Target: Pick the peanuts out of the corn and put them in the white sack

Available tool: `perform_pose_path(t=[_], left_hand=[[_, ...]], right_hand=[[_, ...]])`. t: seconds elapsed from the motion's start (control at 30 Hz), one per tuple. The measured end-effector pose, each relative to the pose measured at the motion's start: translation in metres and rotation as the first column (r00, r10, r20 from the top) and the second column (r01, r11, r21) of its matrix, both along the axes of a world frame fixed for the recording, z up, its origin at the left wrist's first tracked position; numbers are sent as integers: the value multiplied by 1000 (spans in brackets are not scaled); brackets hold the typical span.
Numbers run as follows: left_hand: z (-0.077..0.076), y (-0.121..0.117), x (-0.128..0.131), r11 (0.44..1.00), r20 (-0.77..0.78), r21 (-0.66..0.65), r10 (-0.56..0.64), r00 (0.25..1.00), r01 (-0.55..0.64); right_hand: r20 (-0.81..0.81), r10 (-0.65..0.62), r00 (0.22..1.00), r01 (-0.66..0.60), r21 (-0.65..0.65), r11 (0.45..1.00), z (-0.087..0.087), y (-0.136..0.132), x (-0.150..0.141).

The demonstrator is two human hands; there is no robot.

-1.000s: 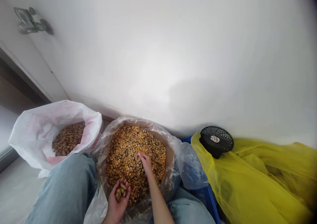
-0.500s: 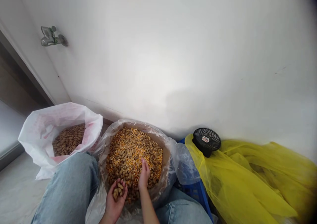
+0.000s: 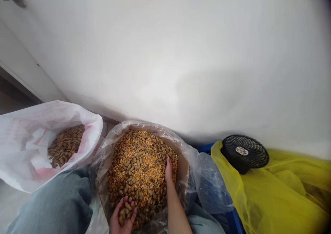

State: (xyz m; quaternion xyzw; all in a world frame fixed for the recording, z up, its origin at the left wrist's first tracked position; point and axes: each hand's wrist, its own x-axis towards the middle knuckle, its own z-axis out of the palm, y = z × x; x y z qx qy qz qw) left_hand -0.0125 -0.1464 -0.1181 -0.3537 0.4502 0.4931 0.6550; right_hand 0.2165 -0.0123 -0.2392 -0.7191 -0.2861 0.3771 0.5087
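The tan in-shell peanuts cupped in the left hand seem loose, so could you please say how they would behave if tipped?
The tan in-shell peanuts in the cupped left hand probably feel light for their size, since they look like dry, hollow pods. Their rounded shape suggests they would roll off a tilted palm readily.

A lined sack (image 3: pixel 144 125) of peanuts (image 3: pixel 134 189) and corn kernels (image 3: pixel 129 144) stands at the foot of the wall (image 3: pixel 165 54), with the left hand (image 3: pixel 123 215) on the near side of the mix and the right hand (image 3: pixel 168 170) in its far right part. Just left of the sack sits a bag (image 3: pixel 23 151) of peanuts. To the right, a plastic crate (image 3: pixel 205 148) lies partly under a plastic sheet (image 3: pixel 289 189), and a small fan (image 3: pixel 244 154) rests on that sheet by the wall.
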Motion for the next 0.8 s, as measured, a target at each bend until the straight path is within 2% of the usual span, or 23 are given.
perform_pose_path(t=[0.2, 0.4, 0.63, 0.8], left_hand=[[4, 2, 7, 999, 33, -52, -6, 999, 8], [6, -1, 11, 1000, 11, -20, 12, 1000, -12], [12, -7, 1, 993, 25, 106, 49, 998, -51], [15, -10, -12, 979, 68, 172, 102, 992, -112]], right_hand=[[-77, 223, 972, -224, -1, 975, 25, 29, -18], [-65, 404, 912, -402, 39, 915, 50, 29, -68], [85, 583, 808, -589, 87, 803, 75, -11, -111], [330, 557, 762, -613, 91, 785, 94, -63, -139]])
